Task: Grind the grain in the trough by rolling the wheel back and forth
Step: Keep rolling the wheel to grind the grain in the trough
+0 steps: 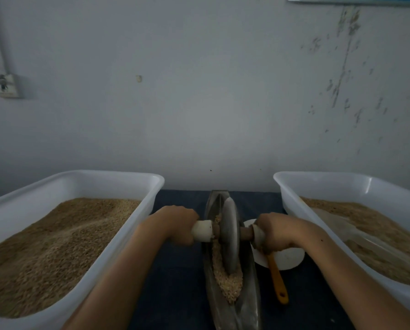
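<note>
Flanking tubs: left tub (118, 244) at 9 o'clock, right tub (292, 198) at 3 o'clock; both hold grain
Trough (248, 303): centre, running 12 to 6 o'clock; grain (230, 284) heaped toward 6
Wheel (230, 234): upright in trough, mid-length
Left hand (179, 225): fingers curled round left handle (202, 231)
Right hand (274, 232): fingers curled round right handle (258, 235)
Bowl (289, 258): at 4 o'clock; orange spoon (277, 279) leaning out

No text, label, brand or number can be read on anything here.
</note>
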